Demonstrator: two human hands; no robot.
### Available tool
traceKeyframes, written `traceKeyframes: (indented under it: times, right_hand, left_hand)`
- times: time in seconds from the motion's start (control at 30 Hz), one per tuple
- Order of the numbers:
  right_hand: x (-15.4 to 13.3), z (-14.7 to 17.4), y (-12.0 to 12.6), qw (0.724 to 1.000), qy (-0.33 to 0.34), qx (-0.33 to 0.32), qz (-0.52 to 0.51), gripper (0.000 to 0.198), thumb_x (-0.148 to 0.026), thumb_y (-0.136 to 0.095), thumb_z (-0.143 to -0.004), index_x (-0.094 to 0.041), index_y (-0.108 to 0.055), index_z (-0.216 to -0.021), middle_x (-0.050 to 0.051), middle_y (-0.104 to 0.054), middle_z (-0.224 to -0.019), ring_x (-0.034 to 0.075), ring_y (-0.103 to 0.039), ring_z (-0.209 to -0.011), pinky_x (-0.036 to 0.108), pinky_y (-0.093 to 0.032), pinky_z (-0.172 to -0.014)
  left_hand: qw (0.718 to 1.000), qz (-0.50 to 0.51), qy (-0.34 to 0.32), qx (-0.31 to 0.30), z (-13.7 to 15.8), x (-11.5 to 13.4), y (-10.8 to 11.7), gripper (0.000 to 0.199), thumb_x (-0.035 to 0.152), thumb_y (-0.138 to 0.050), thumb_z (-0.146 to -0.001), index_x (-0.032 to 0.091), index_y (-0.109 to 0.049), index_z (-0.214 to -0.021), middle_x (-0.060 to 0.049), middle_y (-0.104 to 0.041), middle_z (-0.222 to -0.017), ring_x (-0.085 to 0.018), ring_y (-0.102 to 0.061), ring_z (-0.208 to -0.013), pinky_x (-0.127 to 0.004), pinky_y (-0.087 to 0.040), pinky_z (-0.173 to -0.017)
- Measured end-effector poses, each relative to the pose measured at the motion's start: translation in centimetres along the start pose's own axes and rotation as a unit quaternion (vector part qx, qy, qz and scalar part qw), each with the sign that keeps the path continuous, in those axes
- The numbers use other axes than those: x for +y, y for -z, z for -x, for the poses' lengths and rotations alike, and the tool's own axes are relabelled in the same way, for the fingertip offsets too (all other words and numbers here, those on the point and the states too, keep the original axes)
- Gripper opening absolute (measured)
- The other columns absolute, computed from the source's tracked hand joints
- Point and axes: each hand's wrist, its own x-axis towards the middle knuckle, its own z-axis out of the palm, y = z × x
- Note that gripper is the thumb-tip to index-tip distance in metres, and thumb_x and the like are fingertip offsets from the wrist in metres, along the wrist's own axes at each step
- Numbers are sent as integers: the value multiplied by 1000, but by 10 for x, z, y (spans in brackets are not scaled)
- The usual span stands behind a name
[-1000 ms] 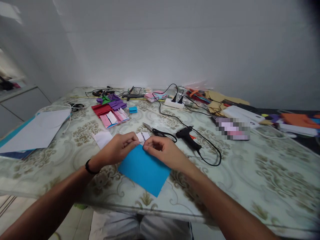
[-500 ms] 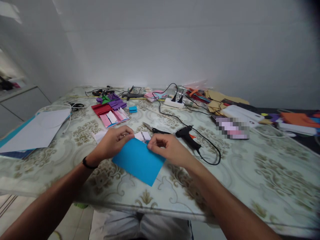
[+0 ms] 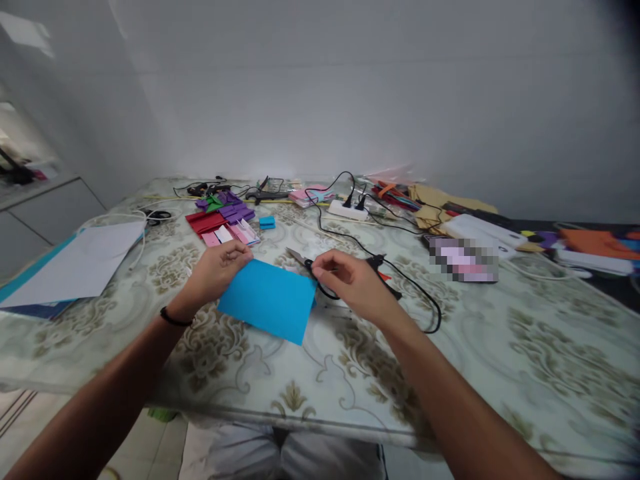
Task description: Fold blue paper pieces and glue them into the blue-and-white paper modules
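A sheet of blue paper (image 3: 267,300) is held up, tilted, above the patterned tablecloth. My left hand (image 3: 220,270), with a black band on its wrist, pinches the sheet's upper left corner. At the upper right corner, the closed thumb and fingers of my right hand (image 3: 350,283) grip the sheet. Just behind the paper lie scissors (image 3: 297,256), their black handles partly covered by my right hand. Beyond that hand a black glue gun (image 3: 393,287) rests on its side, also partly hidden.
Folded red paper (image 3: 205,221), purple pieces (image 3: 235,208) and a small blue piece (image 3: 267,222) lie behind. White sheets (image 3: 80,263) are at left. A power strip (image 3: 345,210) with black cords stands at the back, a phone (image 3: 463,260) at right.
The blue sheet has swung flatter and risen slightly. My right hand has moved right along its upper edge to the corner; my left hand has shifted a little left and up.
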Motion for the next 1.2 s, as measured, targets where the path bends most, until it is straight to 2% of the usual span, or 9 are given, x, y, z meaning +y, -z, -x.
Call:
traceKeyframes:
  times: [0.1, 0.2, 0.4, 0.57, 0.67, 0.77, 0.93, 1.1, 1.2]
  right_hand:
    - [-1, 4, -17, 1000, 14, -17, 14, 16, -35, -65, -90, -19, -67, -91, 5, -71, -90, 18, -64, -80, 30, -50, -74]
    - [-3, 8, -28, 997, 30, -63, 38, 8, -26, -64, -88, -19, -68, -88, 4, -72, -87, 17, -63, -79, 29, -49, -73]
    - [-4, 11, -33, 993, 9, -108, 38, 6, -14, -61, -78, -19, -64, -78, 0, -68, -77, 15, -60, -73, 27, -47, -70]
    - [-4, 12, -37, 992, -14, -121, 42, 4, -15, -62, -74, -20, -62, -74, -3, -62, -70, 13, -55, -66, 25, -41, -63]
    - [-4, 13, -40, 990, -24, -129, 43, 4, -17, -63, -73, -20, -60, -73, -4, -59, -67, 13, -52, -64, 25, -38, -59]
    - [-6, 14, -41, 989, -27, -137, 39, 3, -18, -63, -72, -20, -60, -73, -4, -59, -68, 13, -52, -64, 25, -38, -59]
    - [-8, 11, -33, 990, -20, -129, 50, 3, -19, -61, -70, -20, -59, -72, -2, -60, -70, 14, -53, -66, 26, -40, -63]
    - [-9, 6, -14, 993, -33, -105, 52, 3, -22, -59, -69, -20, -60, -71, -2, -59, -69, 14, -50, -66, 26, -38, -62]
    - [-11, 4, 3, 994, -50, -87, 35, 4, -24, -58, -69, -20, -58, -70, -2, -56, -68, 13, -48, -65, 26, -36, -60]
  left_hand:
    - [997, 20, -27, -68, 10, 7, -15, 28, 45, -60, -93, 17, -67, -89, 1, -63, -70, -14, -55, -63, -24, -39, -56]
    - [991, 7, -47, -127, 21, 12, -30, 23, 39, -57, -97, 19, -66, -91, 4, -59, -66, -12, -49, -59, -23, -35, -54]
    - [986, -1, -63, -157, 31, 15, -41, 17, 34, -57, -99, 20, -67, -96, 4, -62, -69, -11, -51, -61, -23, -34, -57]
    - [979, 0, -78, -188, 32, 16, -39, 17, 32, -60, -97, 19, -71, -94, 6, -50, -57, -10, -42, -53, -23, -29, -52]
    - [973, -1, -102, -207, 33, 17, -39, 13, 25, -61, -95, 18, -72, -95, 3, -63, -67, -10, -51, -57, -22, -35, -56]
    - [972, 0, -114, -205, 33, 17, -40, 13, 24, -61, -95, 18, -73, -96, 2, -68, -72, -10, -56, -60, -21, -38, -58]
    - [978, -6, -113, -177, 28, 17, -33, 18, 29, -60, -96, 17, -73, -92, 1, -69, -73, -10, -54, -59, -21, -38, -56]
    - [989, 12, -95, -116, 17, 15, -15, 21, 34, -62, -94, 17, -71, -86, 0, -69, -74, -10, -53, -60, -21, -38, -54]
    - [993, 38, -65, -86, 13, 13, -7, 26, 40, -64, -92, 16, -68, -84, 1, -62, -67, -10, -49, -55, -20, -35, -50]
